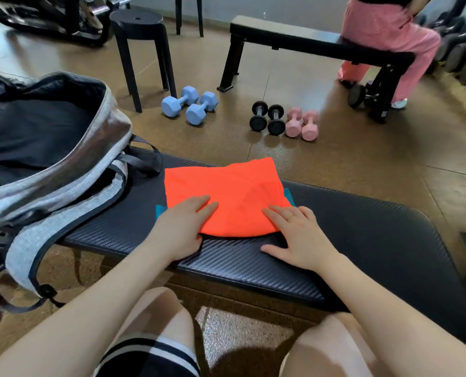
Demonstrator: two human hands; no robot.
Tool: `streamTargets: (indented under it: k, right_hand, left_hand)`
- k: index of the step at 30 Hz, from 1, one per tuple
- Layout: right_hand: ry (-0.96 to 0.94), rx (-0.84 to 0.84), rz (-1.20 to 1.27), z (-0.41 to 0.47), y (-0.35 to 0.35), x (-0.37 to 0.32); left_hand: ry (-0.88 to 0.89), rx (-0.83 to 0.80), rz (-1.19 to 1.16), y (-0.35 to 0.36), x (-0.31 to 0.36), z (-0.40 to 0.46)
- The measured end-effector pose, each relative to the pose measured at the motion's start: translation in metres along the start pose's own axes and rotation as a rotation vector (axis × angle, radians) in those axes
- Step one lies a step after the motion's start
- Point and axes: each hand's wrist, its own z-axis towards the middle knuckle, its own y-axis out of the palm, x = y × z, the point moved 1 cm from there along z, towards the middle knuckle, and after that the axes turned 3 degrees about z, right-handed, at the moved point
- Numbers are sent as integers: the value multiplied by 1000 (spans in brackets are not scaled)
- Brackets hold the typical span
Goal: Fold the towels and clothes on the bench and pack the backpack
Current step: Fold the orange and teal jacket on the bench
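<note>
orange towel (226, 194) folded, ctr frame on bench (362, 227), atop teal cloth (159, 210) | L hand (184, 227) + R hand (298, 235) fingers flat, pressing its near edge | grey backpack (52, 148) open, upper left, packing looks not yet done

Head-worn wide-angle view looks forward and down, close over the bench (362, 227).

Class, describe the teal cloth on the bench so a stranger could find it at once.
Start at the black padded bench nearest the camera. A folded bright orange towel lies on it. The teal cloth is underneath, only its edges peeking out at the towel's left and right sides.
</note>
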Motion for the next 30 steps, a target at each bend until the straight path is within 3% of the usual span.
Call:
streamTargets:
  k: [3, 7, 10, 14, 17, 20, 22, 24, 26, 30]
  right_hand:
    - [-14, 84, -8, 2, -3, 10]
    - [106, -19, 171, 22, -10, 23]
    - [188, -34, 235, 35, -9, 23]
    - [340, 175, 515, 39, -17, 24]
    - [475, 281, 906, 31, -34, 16]
    - [428, 273, 1130, 21, -60, 13]
    - [394, 248, 1264, 18, -78, 18]
    - [412, 219, 1392, 19, -89, 29]
    - [494, 165, 1423, 22, -87, 41]
    - [741, 40, 1371, 28, -49, 58]
  left_hand:
    - [-100, 81, -185, 5, -14, -9]
    - [-102, 153, -337, 15, -27, -11]
    - [-186, 336, -475, 25, -29, -10]
    - [-336, 490, -777, 14, -23, -12]
    - [-255, 480, -1000, -11, -17, -15]
    - [-223, 490, -1203, -33, -6, -16]
    - [-302, 459, -1438, -45, 0, -13]
    - [-419, 313, -1591, -52, 2, -7]
    - [-483, 191, -1607, -48, 3, -1]
    - [-589, 115, -1497, -18, 1, 15]
